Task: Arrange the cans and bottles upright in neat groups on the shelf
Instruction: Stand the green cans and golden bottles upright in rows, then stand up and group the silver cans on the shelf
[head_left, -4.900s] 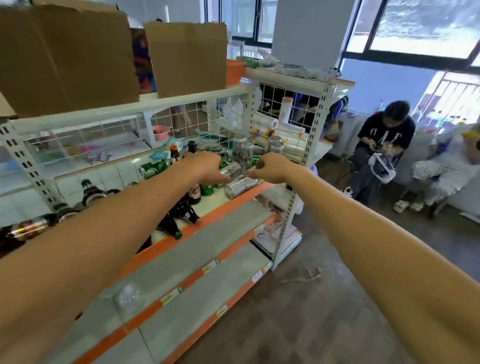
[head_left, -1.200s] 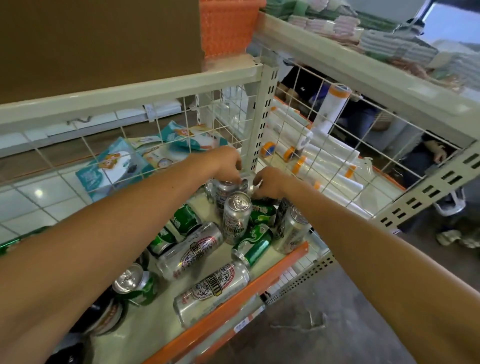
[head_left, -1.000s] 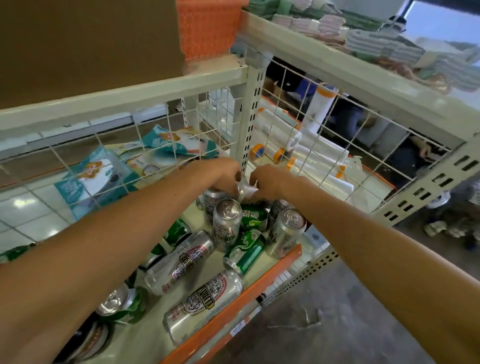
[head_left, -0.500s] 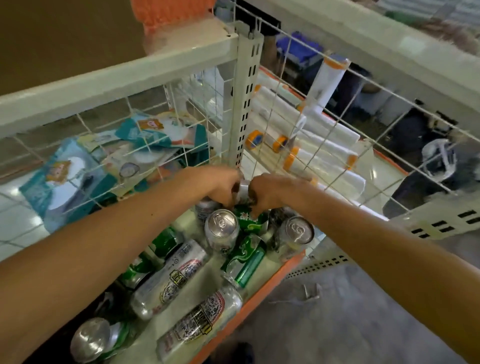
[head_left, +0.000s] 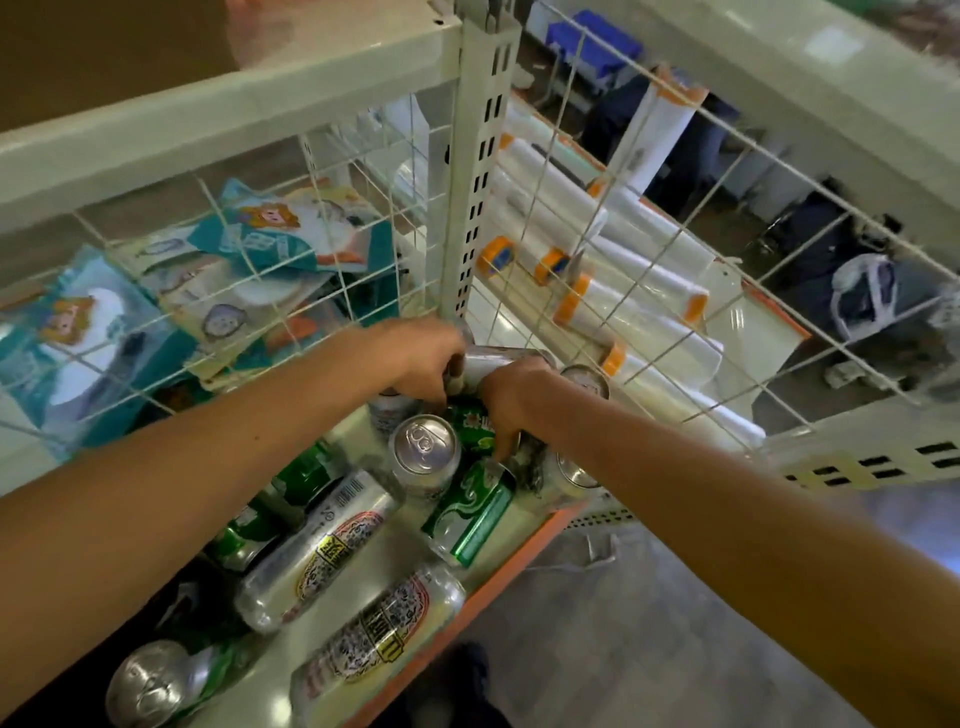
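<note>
Both my hands reach into the far right corner of the cream shelf. My left hand grips a silver can held on its side in the corner. My right hand rests over the same can, its fingers curled down onto a green can. An upright silver can stands just in front of the hands, another upright one to the right. A green can and two tall silver cans lie on their sides.
A perforated post and a wire mesh wall close the corner. Behind the mesh lie white rolls; teal packets lie behind the left mesh. More cans lie at lower left. Orange shelf edge fronts grey floor.
The view has tilted further down and closer to the corner. Both hands stay on the silver can there; the right hand's fingers have dropped onto the green can.
</note>
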